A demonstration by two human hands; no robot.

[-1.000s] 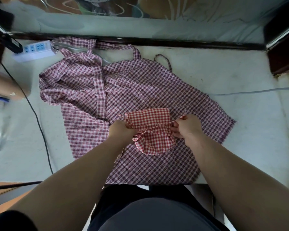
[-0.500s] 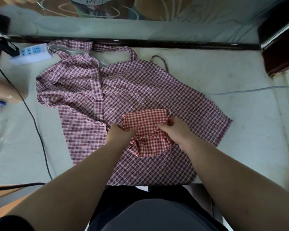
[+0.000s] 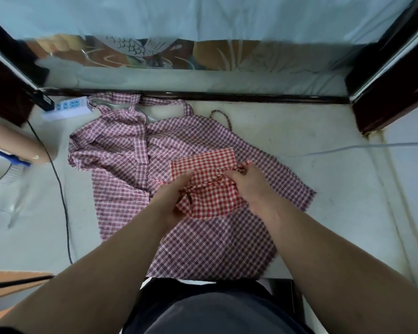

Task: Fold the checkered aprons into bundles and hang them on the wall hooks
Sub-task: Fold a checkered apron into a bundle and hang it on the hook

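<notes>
Left-hand grip: the left hand (image 3: 173, 196) grasps the 9 o'clock side of the red checkered apron (image 3: 210, 189). Its fingers lie across the top of the cloth and point toward 1 o'clock, and cloth emerges beneath the palm.
Right-hand grip: the right hand (image 3: 250, 188) clenches a gathered fold at the 3 o'clock end of the same apron, with the fingers curled into the cloth.
Apron position relative to grip: the red checkered apron is bunched between the two hands and touches both. A flat folded band projects beyond the fingertips toward 12 o'clock. A loose lobe sags toward 6 o'clock, between the wrists.
Apron axis: the long axis of the folded band runs from 8 o'clock to 2 o'clock, with the right end farther from the person.
Support: the bundle rests on a plum checkered apron (image 3: 203, 242), which is spread flat on the pale table (image 3: 343, 213).
Lower apron axis: it runs from 11 o'clock to 5 o'clock. The straps are at the far end and the frayed hem is at the near table edge.
Power strip: the white power strip (image 3: 67, 108) lies at 10 o'clock, just beside the straps.
Black cable: the black cable (image 3: 62, 196) runs from the strip toward 7 o'clock, to the left of the spread apron.
White cable: the white cable (image 3: 348, 148) lies at 3 o'clock, apart from both aprons.
</notes>
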